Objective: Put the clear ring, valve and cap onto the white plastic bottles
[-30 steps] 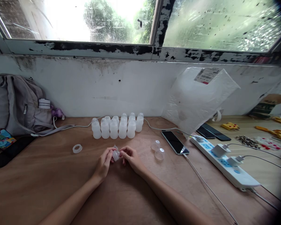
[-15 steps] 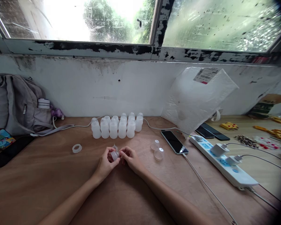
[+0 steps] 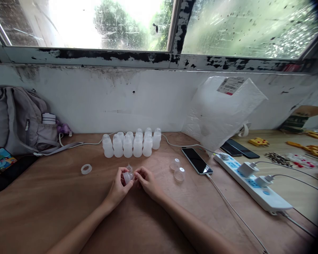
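Note:
My left hand (image 3: pixel 118 188) is closed around the wide ribbed base of a clear bottle nipple (image 3: pixel 127 177), which lies tilted toward the right. The fingertips of my right hand (image 3: pixel 148 181) are pinched together at the nipple's narrow end. Just behind my fingers a second clear nipple (image 3: pixel 129 167) rests on the wooden table. Beyond it, small frosted baby bottles (image 3: pixel 127 147) stand in a cluster; some have domed tops. A translucent collar ring (image 3: pixel 86 169) lies to the left. Two clear round caps (image 3: pixel 179 175) lie to the right.
A charging phone (image 3: pixel 196 161) and a white power strip (image 3: pixel 254 183) with plugs and cables are on the right. Behind them a translucent plastic bag (image 3: pixel 222 109) leans on the wall. A grey backpack (image 3: pixel 21 120) and a black strip-like item (image 3: pixel 13 173) occupy the left side.
The nipple has turned slightly in my left hand, and its ribbed base shows more. My right fingertips stay pinched at its end. The whole view has shifted a little.

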Tool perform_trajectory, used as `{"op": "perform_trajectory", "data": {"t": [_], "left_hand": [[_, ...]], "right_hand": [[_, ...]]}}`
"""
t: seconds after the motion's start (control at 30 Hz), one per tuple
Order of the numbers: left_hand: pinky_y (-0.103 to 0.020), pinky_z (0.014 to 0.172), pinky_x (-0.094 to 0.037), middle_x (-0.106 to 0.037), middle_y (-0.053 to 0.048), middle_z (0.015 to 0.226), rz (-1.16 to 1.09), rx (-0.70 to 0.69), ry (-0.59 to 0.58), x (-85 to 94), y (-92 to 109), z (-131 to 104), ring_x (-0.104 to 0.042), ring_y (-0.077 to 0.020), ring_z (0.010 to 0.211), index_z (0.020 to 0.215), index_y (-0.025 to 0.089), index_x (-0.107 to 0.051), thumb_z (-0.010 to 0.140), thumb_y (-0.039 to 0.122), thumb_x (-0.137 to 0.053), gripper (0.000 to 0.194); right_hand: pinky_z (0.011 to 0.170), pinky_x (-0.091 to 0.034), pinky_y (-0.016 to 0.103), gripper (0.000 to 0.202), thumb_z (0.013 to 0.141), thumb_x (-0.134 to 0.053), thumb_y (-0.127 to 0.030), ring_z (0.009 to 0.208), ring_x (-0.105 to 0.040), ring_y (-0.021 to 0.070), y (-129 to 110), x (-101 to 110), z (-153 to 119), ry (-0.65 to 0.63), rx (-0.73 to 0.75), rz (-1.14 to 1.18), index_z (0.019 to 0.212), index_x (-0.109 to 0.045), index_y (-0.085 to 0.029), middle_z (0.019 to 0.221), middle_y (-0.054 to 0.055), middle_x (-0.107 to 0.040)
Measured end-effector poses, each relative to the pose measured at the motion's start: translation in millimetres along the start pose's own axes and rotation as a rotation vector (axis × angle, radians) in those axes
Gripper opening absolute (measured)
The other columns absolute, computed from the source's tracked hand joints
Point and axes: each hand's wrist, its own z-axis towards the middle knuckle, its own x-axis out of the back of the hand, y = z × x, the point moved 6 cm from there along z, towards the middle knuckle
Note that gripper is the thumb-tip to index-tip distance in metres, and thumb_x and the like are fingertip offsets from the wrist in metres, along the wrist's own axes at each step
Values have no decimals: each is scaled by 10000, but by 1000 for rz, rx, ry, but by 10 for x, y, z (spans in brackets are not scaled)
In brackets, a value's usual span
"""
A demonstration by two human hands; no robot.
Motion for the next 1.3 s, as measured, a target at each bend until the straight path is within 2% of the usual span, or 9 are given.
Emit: {"op": "perform_trajectory", "data": {"t": [0.23, 0.37, 0.47, 0.6, 0.73, 0.9, 1.03, 1.17, 1.3], "left_hand": [[-269, 678, -448, -540, -54, 952, 279, -355, 112, 278, 472, 113, -544, -158, 764, 986, 211, -489, 760, 279, -476, 236], [-262, 688, -434, -585, -27, 816, 427, -443, 213, 570, 968, 639, -542, -143, 707, 826, 195, -545, 794, 299, -419, 167], [-245, 691, -423, -606, -19, 785, 525, -451, 136, 613, 1232, 1209, -555, -138, 729, 868, 189, -550, 822, 314, -357, 234], [-255, 675, -412, -628, -47, 886, 775, -198, -100, 466, 1119, 1898, -564, -160, 762, 929, 187, -563, 788, 380, -392, 294], [-258, 615, -416, -651, -63, 703, 870, -57, -268, 279, 891, 2254, -576, -194, 682, 730, 166, -630, 602, 395, -606, 264], [-299, 603, -418, -613, -56, 507, 1009, 106, -422, 66, 698, 2388, -575, -223, 601, 473, 173, -582, 437, 337, -717, 216], [-332, 622, -413, -608, -74, 521, 1077, 87, -424, -47, 725, 2383, -577, -262, 646, 459, 172, -577, 377, 269, -749, 214], [-324, 641, -416, -612, -58, 562, 1106, 26, -390, -36, 871, 2389, -573, -248, 670, 519, 181, -605, 399, 276, -738, 203], [-351, 708, -409, -620, -80, 724, 1119, -49, -318, 119, 1232, 2432, -563, -264, 768, 677, 165, -642, 455, 304, -714, 272]], "right_hand": [[366, -308, 197, 294, 778, -469, -440, 385, -395, 73, -72, 266, 18, 212, 64, -77, 631, -453, -187, 535, -32, -481], [372, -292, 201, 303, 759, -494, -440, 414, -380, 86, -99, 426, 63, 290, 70, -153, 595, -442, -191, 500, -37, -439], [392, -299, 207, 284, 768, -487, -418, 431, -385, 93, -117, 443, 69, 299, 78, -211, 601, -447, -192, 506, -36, -434], [429, -319, 219, 266, 786, -461, -403, 453, -401, 102, -133, 407, 55, 281, 113, -277, 619, -456, -197, 519, -33, -447], [435, -320, 224, 260, 802, -430, -417, 456, -414, 111, -88, 430, 59, 308, 93, -249, 646, -449, -209, 526, -33, -461], [449, -316, 225, 263, 806, -421, -425, 476, -411, 116, -92, 436, 67, 311, 94, -250, 661, -454, -208, 532, -29, -450], [489, -328, 228, 273, 807, -415, -426, 505, -409, 117, -157, 443, 58, 319, 109, -262, 654, -453, -202, 542, -29, -442], [502, -337, 231, 291, 798, -419, -434, 515, -414, 118, -187, 460, 62, 328, 110, -240, 624, -444, -202, 556, -24, -451], [441, -330, 221, 289, 786, -427, -455, 471, -410, 109, -104, 492, 84, 337, 50, -155, 647, -445, -201, 543, -28, -450]]}}
